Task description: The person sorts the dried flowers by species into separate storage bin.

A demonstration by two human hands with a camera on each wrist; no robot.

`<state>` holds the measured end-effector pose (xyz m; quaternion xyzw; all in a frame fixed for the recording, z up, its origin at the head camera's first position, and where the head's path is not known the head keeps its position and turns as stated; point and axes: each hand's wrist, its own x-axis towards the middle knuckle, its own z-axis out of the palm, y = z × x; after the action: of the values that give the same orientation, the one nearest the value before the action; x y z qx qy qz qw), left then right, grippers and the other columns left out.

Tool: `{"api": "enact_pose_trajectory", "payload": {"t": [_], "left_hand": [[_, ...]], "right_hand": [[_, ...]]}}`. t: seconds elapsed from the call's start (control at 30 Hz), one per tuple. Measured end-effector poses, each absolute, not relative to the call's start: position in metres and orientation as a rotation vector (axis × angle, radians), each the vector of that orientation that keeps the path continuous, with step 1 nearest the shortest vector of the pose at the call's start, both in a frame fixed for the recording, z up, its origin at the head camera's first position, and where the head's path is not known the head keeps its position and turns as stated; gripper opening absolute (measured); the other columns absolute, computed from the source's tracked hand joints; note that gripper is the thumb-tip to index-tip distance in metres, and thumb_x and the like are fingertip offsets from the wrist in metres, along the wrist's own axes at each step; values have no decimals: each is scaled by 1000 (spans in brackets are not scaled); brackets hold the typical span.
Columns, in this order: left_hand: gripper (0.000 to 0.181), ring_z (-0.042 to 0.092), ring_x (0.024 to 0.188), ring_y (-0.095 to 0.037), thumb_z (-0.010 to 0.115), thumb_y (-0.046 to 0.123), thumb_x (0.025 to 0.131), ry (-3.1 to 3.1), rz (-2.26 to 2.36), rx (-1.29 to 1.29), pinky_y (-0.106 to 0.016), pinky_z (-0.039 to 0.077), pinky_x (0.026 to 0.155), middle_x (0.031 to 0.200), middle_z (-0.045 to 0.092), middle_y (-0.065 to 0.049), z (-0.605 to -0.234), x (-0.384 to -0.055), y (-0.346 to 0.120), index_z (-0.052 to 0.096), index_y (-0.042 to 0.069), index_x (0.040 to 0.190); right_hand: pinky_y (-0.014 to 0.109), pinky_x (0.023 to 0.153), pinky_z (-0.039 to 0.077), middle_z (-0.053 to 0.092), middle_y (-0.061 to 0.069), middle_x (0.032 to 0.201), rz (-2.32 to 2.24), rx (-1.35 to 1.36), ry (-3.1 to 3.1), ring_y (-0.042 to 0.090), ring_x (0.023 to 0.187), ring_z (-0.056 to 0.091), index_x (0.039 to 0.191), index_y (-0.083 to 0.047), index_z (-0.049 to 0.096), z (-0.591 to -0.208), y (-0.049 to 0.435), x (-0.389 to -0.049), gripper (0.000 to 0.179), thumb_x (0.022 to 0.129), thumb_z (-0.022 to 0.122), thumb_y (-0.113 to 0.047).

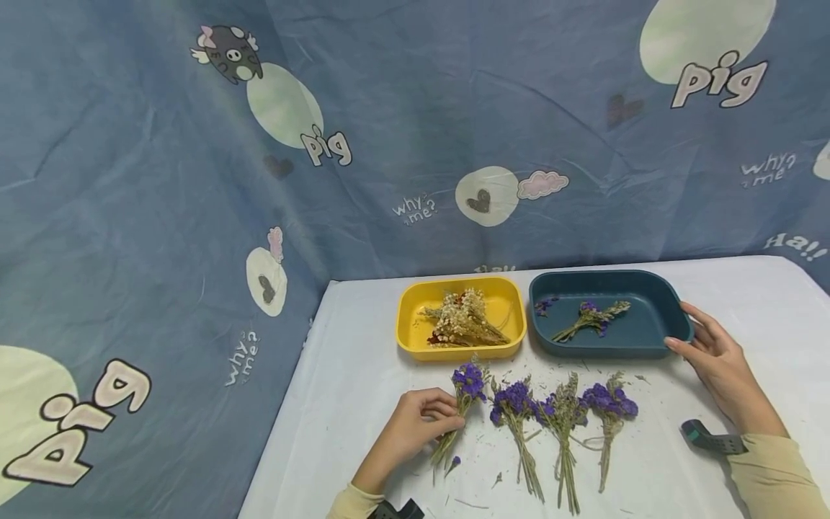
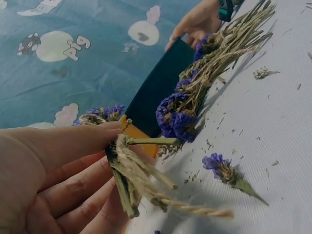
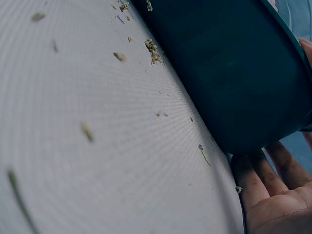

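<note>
Left fingers pinch flowers over white tablecloth, right fingers grip tray, blue curtain behind.

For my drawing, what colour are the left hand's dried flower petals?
Purple dried flower petals, clearest in the head view.

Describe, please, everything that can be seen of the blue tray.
The blue tray is dark, rectangular and round-cornered, with raised walls and a smooth, plastic-looking surface. It sits open side up on the white table, right of the yellow tray. Inside lie a bunch with purple flowers and, near the left wall, small purple bits. The right hand grips its right end.
</note>
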<state>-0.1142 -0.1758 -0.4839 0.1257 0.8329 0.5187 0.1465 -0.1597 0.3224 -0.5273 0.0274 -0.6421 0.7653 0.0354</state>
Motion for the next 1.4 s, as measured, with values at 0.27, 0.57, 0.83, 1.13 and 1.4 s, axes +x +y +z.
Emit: {"api": "enact_pose_trajectory", "payload": {"t": [0.27,0.57,0.83,1.13,1.4], "left_hand": [[22,74,86,-10,81,21,90,2431,1476,402,-22,61,78,100,80,-9,-474,-120,-175,77,8,108],[24,73,87,-7,80,27,91,2463,1448,460,-23,61,78,101,80,-6,-466,-130,-169,77,12,110],[29,74,89,-13,81,26,91,2462,1471,502,-23,61,75,103,80,-9,-457,-142,-155,76,8,113],[30,73,90,-12,80,28,91,2441,1457,501,-23,61,76,104,79,-6,-457,-163,-133,76,12,116],[29,73,87,-10,81,25,91,2399,1486,540,-26,62,75,105,79,-7,-451,-185,-109,76,11,116]], "right_hand": [[2,90,50,37,0,158,2326,57,-2027,-15,116,57,165,-26,24,-529,322,-159,81,100,62,1],[2,91,50,33,2,161,2342,48,-2009,-15,116,58,165,-26,25,-531,324,-158,80,100,62,2],[2,91,50,32,4,163,2337,42,-1999,-15,116,58,165,-26,26,-531,323,-158,80,100,63,2],[3,91,50,34,1,162,2331,48,-1991,-14,116,57,164,-25,27,-529,321,-161,80,99,63,3],[3,92,50,35,2,160,2336,58,-1978,-13,117,58,164,-24,28,-527,322,-161,79,99,63,4]]}}
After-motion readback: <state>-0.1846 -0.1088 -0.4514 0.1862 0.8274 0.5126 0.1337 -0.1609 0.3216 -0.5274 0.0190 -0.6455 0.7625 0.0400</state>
